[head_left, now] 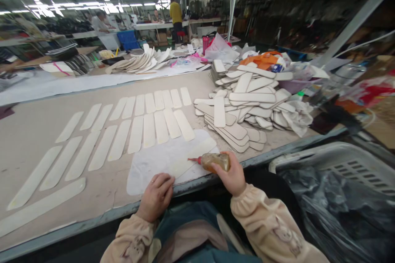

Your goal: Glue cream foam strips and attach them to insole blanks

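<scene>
My right hand point(233, 174) is wrapped around a squeeze bottle point(215, 162) of amber liquid, probably glue. The bottle lies nearly level, its red nozzle pointing left, just over a pale round-ended strip point(202, 148). That strip lies slantwise on a white sheet point(145, 172) at the table's front edge. At the strip's near end, my left hand point(157, 195) has its fingers curled together, pinching the end against the edge. Two rows of similar pale strips point(114, 139) lie spread out to the left, with one long strip point(43, 207) nearest me.
A heap of dark-edged pale pieces point(247, 98) sits to the right on the table point(101, 193). Beside my right arm stands a white plastic basket point(339, 156) holding dark plastic. Stacked pieces point(145, 61) and plastic bags point(220, 49) lie farther back. A person in yellow point(175, 12) stands in the distance.
</scene>
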Action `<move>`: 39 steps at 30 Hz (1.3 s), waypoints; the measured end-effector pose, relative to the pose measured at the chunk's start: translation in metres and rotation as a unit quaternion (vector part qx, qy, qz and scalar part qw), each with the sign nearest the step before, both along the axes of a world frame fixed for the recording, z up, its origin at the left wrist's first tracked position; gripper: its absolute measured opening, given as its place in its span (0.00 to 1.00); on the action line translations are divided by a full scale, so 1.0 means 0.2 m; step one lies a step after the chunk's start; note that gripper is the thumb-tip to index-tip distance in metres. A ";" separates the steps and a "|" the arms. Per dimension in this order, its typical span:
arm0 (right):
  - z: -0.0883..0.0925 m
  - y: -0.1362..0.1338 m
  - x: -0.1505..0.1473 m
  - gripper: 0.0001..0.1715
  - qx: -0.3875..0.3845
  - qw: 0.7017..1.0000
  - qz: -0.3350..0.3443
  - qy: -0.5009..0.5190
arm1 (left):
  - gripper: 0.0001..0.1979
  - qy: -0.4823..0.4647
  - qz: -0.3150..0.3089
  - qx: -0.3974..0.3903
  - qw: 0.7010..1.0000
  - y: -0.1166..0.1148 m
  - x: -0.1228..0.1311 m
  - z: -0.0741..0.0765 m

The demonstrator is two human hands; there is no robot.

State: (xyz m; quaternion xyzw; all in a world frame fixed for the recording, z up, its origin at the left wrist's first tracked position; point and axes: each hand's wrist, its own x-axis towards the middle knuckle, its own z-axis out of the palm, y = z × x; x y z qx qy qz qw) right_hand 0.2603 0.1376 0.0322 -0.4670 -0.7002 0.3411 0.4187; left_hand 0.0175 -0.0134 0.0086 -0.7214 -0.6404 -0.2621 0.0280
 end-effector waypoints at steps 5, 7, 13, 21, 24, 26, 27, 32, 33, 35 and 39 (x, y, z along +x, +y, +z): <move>-0.02 0.19 0.14 0.28 0.056 0.989 -0.131 -0.040 | 0.15 0.018 -0.012 0.021 1.000 0.00 -0.02 -0.04; -0.02 0.22 0.17 0.28 0.087 0.981 -0.165 -0.050 | 0.15 0.023 -0.017 0.025 0.999 0.00 -0.03 -0.05; 0.03 0.10 0.08 0.27 0.033 0.996 -0.070 0.039 | 0.14 0.016 -0.020 0.029 0.999 0.00 -0.02 -0.03; 0.02 -0.10 -0.13 0.26 -0.051 0.992 0.101 0.059 | 0.15 -0.005 -0.016 0.005 1.000 0.00 0.00 -0.01; 0.02 -0.11 -0.16 0.26 -0.042 0.992 0.107 0.044 | 0.16 -0.011 -0.013 0.006 1.000 0.00 0.00 -0.01; 0.02 -0.11 -0.15 0.25 -0.034 0.993 0.106 0.030 | 0.16 -0.013 -0.013 0.006 1.000 0.00 0.00 -0.01; 0.02 -0.11 -0.14 0.25 -0.032 0.994 0.106 0.023 | 0.16 -0.014 -0.013 0.004 1.000 0.00 0.00 -0.01; 0.02 -0.12 -0.08 0.25 -0.042 0.993 0.109 -0.003 | 0.15 -0.021 -0.013 -0.002 1.000 0.00 0.00 0.00; 0.03 -0.12 -0.07 0.25 -0.043 0.994 0.105 -0.006 | 0.15 -0.021 -0.013 0.001 1.000 0.00 0.00 0.00; 0.04 -0.10 -0.04 0.25 -0.040 0.995 0.087 -0.008 | 0.15 -0.019 -0.015 0.008 1.000 0.00 0.00 0.00; 0.07 -0.02 0.04 0.24 -0.037 0.998 0.041 -0.008 | 0.14 -0.008 -0.018 0.014 1.000 0.00 -0.01 -0.01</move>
